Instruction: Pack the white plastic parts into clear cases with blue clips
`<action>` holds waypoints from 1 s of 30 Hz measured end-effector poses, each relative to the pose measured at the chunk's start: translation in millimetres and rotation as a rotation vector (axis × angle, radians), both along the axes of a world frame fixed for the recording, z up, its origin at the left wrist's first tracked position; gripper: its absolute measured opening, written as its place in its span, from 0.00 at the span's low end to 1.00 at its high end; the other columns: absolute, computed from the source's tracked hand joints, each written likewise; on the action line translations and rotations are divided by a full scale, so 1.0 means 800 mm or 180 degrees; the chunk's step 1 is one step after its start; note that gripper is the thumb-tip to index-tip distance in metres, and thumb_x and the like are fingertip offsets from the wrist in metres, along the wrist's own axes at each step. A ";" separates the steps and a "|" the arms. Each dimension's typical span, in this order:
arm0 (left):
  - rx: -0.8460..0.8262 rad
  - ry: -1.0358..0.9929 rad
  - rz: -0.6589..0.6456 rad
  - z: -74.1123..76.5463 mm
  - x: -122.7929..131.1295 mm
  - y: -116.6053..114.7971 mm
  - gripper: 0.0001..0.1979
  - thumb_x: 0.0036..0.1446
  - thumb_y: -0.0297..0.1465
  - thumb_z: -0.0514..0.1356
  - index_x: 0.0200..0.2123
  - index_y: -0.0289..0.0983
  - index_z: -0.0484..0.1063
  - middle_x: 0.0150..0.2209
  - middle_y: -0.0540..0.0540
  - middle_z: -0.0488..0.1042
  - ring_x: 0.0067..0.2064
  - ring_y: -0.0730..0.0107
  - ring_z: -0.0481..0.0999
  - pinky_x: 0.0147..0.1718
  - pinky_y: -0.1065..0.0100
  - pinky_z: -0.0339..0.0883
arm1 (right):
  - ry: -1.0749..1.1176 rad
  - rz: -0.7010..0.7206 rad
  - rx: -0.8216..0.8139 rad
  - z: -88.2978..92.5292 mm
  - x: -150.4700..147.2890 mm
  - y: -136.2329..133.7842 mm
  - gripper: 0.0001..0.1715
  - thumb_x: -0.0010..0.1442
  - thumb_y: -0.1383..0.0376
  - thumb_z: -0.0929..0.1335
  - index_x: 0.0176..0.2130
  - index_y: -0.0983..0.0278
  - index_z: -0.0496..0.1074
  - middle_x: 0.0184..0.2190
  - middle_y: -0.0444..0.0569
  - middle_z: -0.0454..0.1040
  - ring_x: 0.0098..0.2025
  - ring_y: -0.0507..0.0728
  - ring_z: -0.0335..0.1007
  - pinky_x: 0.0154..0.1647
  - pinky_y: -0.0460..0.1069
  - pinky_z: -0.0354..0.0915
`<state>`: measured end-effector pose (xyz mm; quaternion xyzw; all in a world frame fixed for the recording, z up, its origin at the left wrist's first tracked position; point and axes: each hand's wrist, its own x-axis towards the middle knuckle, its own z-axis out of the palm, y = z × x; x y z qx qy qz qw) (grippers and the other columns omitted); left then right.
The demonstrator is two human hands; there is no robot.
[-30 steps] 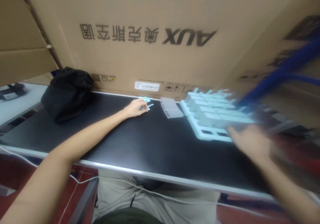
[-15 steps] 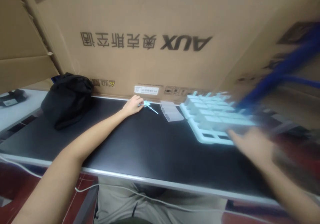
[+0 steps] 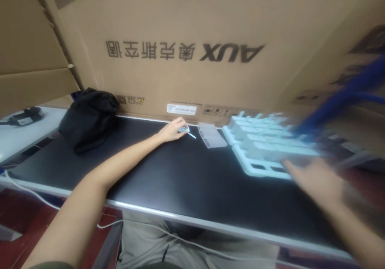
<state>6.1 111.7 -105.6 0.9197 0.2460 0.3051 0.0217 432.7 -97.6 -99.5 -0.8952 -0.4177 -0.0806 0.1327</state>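
My left hand [image 3: 173, 131] reaches to the far side of the black table [image 3: 168, 176], fingers curled around a small pale blue plastic piece [image 3: 187, 131] whose thin tip sticks out to the right. My right hand [image 3: 313, 177] is blurred at the near right corner of a pale blue tray [image 3: 264, 146] of white blocks; its fingers touch the tray's front edge, and its grip is smeared by motion. A small clear plastic box [image 3: 212, 136] lies between the two hands.
A black bag [image 3: 90, 118] sits at the table's far left. A large AUX cardboard box [image 3: 192, 48] walls the back. A blue bar [image 3: 345, 94] crosses at the right. A white cable [image 3: 180, 237] hangs below the table's near edge.
My left hand gathered the small blue pieces, leaving one tip showing. The tray and my right hand shifted slightly right and nearer. The view also moved a little.
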 end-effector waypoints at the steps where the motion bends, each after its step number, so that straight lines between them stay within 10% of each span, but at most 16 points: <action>1: -0.0012 0.0129 -0.0068 -0.002 0.004 0.003 0.07 0.68 0.32 0.61 0.48 0.37 0.75 0.52 0.40 0.74 0.53 0.64 0.76 0.55 0.62 0.72 | 0.0008 0.0004 -0.0070 0.002 -0.001 0.000 0.47 0.69 0.40 0.57 0.61 0.78 0.69 0.47 0.81 0.76 0.51 0.78 0.78 0.43 0.61 0.67; 8: -0.0041 0.0511 0.0003 -0.010 0.013 0.016 0.10 0.70 0.31 0.57 0.44 0.38 0.79 0.47 0.42 0.81 0.54 0.58 0.75 0.58 0.57 0.69 | 0.0047 -0.0119 -0.0302 0.006 -0.006 0.001 0.49 0.69 0.41 0.56 0.60 0.82 0.69 0.53 0.81 0.74 0.56 0.81 0.75 0.54 0.64 0.70; 23: -0.0133 0.0272 0.0453 0.002 0.008 -0.001 0.11 0.68 0.31 0.58 0.47 0.36 0.79 0.51 0.40 0.82 0.56 0.55 0.74 0.59 0.56 0.68 | 0.0200 -0.0127 -0.0294 0.006 -0.006 0.002 0.49 0.69 0.43 0.52 0.65 0.81 0.64 0.52 0.83 0.72 0.58 0.80 0.75 0.48 0.63 0.65; 30: -0.0428 -0.0320 0.0629 0.013 0.004 -0.058 0.17 0.72 0.38 0.55 0.31 0.37 0.70 0.29 0.48 0.74 0.32 0.69 0.70 0.37 0.68 0.66 | 0.0269 -0.0059 -0.0055 0.006 -0.008 0.000 0.51 0.67 0.44 0.53 0.70 0.82 0.55 0.52 0.88 0.70 0.59 0.82 0.74 0.48 0.65 0.61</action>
